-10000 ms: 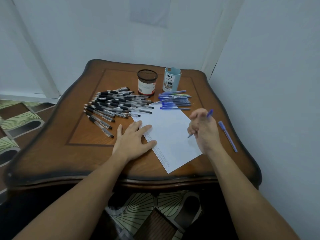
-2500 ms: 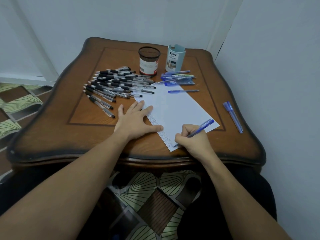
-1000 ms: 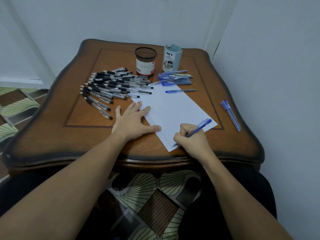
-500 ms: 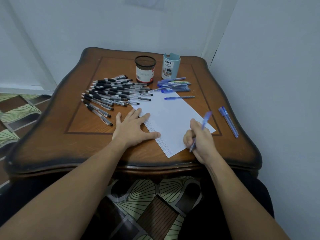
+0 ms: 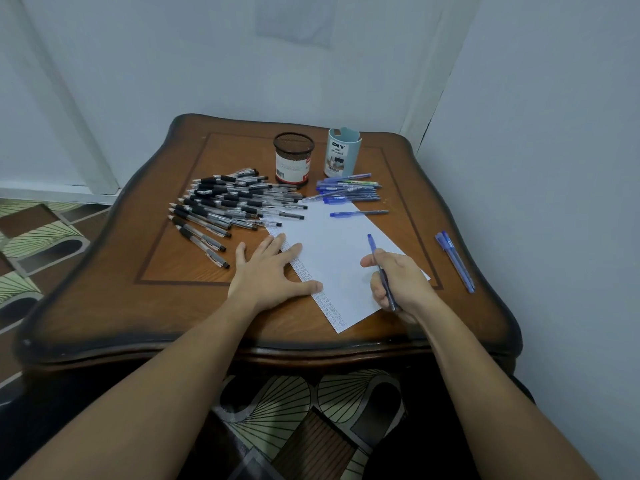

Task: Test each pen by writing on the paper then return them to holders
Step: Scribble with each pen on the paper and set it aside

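Note:
A white sheet of paper (image 5: 332, 251) lies slanted on the brown wooden table (image 5: 173, 306). My left hand (image 5: 270, 271) rests flat with spread fingers on the paper's left edge. My right hand (image 5: 398, 282) grips a blue pen (image 5: 375, 258) lifted above the paper's right side, its end pointing away from me. Several black pens (image 5: 228, 202) lie in a heap at the left. Several blue pens (image 5: 349, 190) lie in front of the holders, one more blue pen (image 5: 358, 213) on the paper's far end. A black mesh holder (image 5: 293, 157) and a light blue holder (image 5: 343, 152) stand at the back.
Two blue pens (image 5: 455, 259) lie near the table's right edge, close to the wall. Walls close in behind and on the right. A patterned floor shows at the left and under the table's front edge.
My right hand has lifted off the paper's near corner, where it was writing, and turned the blue pen upward. My left hand has stayed flat on the paper.

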The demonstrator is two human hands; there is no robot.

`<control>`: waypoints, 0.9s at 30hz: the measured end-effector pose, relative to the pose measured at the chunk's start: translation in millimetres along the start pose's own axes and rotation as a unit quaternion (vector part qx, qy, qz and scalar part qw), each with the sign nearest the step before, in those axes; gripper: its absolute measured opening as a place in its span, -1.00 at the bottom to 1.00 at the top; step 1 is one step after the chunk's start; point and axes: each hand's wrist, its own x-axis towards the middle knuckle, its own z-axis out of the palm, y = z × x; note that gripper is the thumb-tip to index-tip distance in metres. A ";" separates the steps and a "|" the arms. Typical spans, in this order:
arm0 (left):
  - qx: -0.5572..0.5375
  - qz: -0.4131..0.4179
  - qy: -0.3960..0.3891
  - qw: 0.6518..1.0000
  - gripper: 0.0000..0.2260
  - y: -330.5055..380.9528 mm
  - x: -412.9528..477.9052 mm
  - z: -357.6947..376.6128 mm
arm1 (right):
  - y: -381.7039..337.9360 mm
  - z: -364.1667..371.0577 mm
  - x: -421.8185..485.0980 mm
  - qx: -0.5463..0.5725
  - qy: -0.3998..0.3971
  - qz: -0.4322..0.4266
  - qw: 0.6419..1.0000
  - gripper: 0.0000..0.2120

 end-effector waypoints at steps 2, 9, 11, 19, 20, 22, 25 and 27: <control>0.002 0.001 0.002 1.000 -0.13 -0.1 0.2 0.5 | -2.5 -2.4 1.7 -0.017 0.010 0.004 1.000 -0.61; 0.004 0.004 0.002 1.000 -0.14 -1.1 0.3 0.0 | 1.0 -44.8 24.0 -0.316 0.116 -0.078 0.938 -0.72; 0.005 0.004 0.001 1.000 -0.13 -1.5 0.5 0.0 | -0.9 -70.8 33.0 -0.351 0.169 -0.080 0.918 -0.77; 0.011 0.009 -0.001 1.000 -0.09 -2.1 2.2 0.1 | 3.2 -139.7 48.0 -0.355 0.259 -0.001 0.898 -0.67; 0.014 0.010 0.000 1.000 -0.09 -2.4 2.7 0.5 | 6.2 -140.0 49.1 -0.359 0.246 0.010 0.901 -0.66; 0.016 0.010 0.000 1.000 -0.11 -2.2 3.2 0.7 | 11.8 -140.4 52.5 -0.373 0.226 0.016 0.900 -0.67; 0.010 0.013 0.007 1.000 -0.09 -2.8 2.8 1.8 | 15.1 -141.1 55.0 -0.376 0.223 0.008 0.900 -0.67; 0.003 0.015 0.014 1.000 -0.02 -3.3 1.8 2.1 | 15.3 -142.5 53.9 -0.372 0.224 0.004 0.901 -0.67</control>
